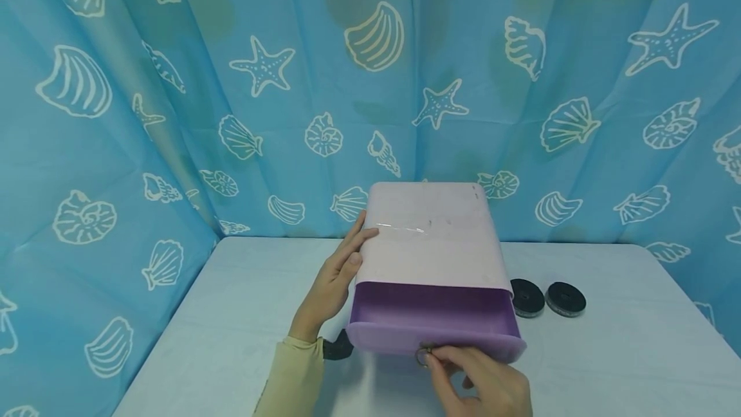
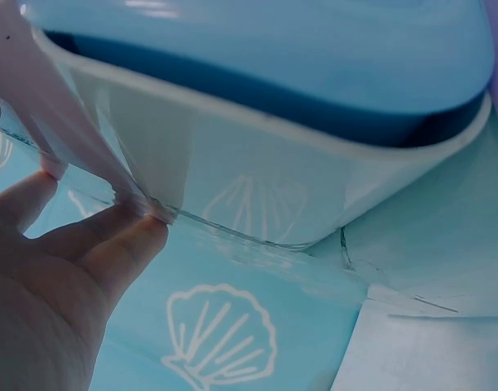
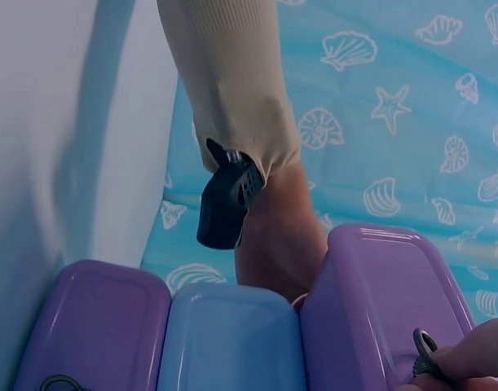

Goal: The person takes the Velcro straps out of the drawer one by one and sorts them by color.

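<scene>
A pale pink drawer cabinet [image 1: 431, 237] stands on the table with its top purple drawer [image 1: 379, 338] pulled partway out; the visible inside of that drawer is bare. My left hand [image 1: 330, 285] rests along the cabinet's left side, its extended fingertips against the wall near the upper edge. At the drawer front, my right hand [image 1: 483, 381] pinches a dark metal ring pull [image 3: 425, 346] between thumb and finger. Below that drawer, as the right wrist view shows sideways, a blue drawer [image 3: 232, 334] and another purple drawer [image 3: 102, 322] sit further in.
Two black round rolls [image 1: 566, 299] lie to the right of the cabinet on the white table [image 1: 625, 340]. A blue shell-print curtain [image 1: 324, 101] hangs close behind the table and along its left. A black wrist device [image 3: 228, 204] sits under the left sleeve.
</scene>
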A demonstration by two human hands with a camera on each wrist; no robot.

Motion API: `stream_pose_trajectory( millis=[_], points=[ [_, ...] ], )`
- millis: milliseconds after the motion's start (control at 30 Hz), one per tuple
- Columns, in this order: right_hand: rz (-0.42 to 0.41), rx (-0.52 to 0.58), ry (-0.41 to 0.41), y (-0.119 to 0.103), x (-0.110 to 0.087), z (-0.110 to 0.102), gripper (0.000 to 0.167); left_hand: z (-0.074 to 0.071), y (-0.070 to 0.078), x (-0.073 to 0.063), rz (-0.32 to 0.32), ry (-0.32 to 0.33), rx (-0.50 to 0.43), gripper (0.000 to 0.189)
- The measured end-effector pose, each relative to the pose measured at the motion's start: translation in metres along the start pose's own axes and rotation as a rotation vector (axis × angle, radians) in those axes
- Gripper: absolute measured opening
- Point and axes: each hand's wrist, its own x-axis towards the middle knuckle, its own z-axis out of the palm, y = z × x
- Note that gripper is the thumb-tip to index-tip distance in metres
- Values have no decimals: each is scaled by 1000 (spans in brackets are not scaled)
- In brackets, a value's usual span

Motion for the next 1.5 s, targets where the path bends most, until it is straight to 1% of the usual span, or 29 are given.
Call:
stream_pose_trajectory(
  millis=[100,167,300,433,500,600,633,733,833,1000,1067,1133,1233,1300,1500],
  points=[
    [-34,27,21,4,3,3,29,0,0,0,-5,3,1,43],
    [-46,25,26,6,5,4,35,0,0,0,-7,5,3,43],
    [-86,21,51,11,9,7,36,1,-1,0,-7,7,10,43],
    [-97,14,60,15,11,10,36,1,0,0,-12,10,16,43],
    [-82,17,45,17,12,10,31,1,0,0,-17,12,16,43],
    [-70,-17,21,18,14,10,12,1,1,0,-18,11,9,43],
    [-64,-33,10,18,15,10,10,1,1,0,-19,12,9,43],
    [-58,-84,-11,18,18,10,21,1,1,-1,-18,12,7,43],
    [-56,-93,-15,19,20,11,22,1,1,-1,-20,13,10,43],
    [-62,-73,-10,23,23,13,22,1,-1,0,-18,9,8,43],
    [-53,-44,-18,25,23,14,16,1,-1,0,-17,10,14,43],
    [-54,-22,-20,27,24,15,15,1,-1,-1,-17,10,21,43],
    [-65,11,-15,29,25,16,14,1,-1,-1,-11,13,33,43],
    [-72,16,-14,31,25,16,16,1,-1,-1,-9,12,35,43],
    [-58,47,-20,33,27,18,5,0,-1,-1,-5,7,34,43]
  ],
)
